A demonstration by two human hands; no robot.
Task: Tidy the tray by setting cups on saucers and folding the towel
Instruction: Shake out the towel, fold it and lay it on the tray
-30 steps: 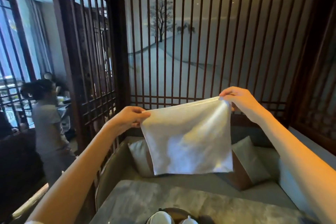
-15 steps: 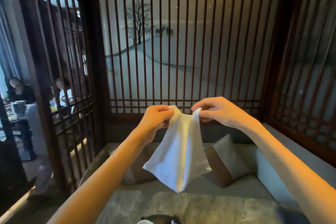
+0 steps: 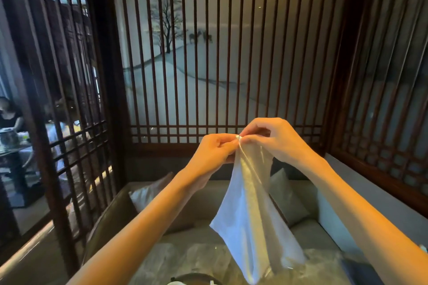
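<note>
Two hands, one towel, mid-fold. The left hand (image 3: 214, 152) and right hand (image 3: 276, 140) are up in the air and touching. Their fingers are curled and pinching the top of the white towel (image 3: 250, 222) at one spot, left at 9 o'clock of the pinch, right at 3. The towel hangs from there toward 6 o'clock, doubled over by the look of it, its bottom tip dangling above the desk (image 3: 171, 261); can't tell if it touches. At 6 o'clock of the view you just catch the dark rim of the tray (image 3: 194, 275). Cups and saucers are basically cut off, so no idea how that part stands.

My read: this is the first fold of the towel step. Next, one hand needs to take both corners while the other slides down to grab the low end and square it up.
</note>
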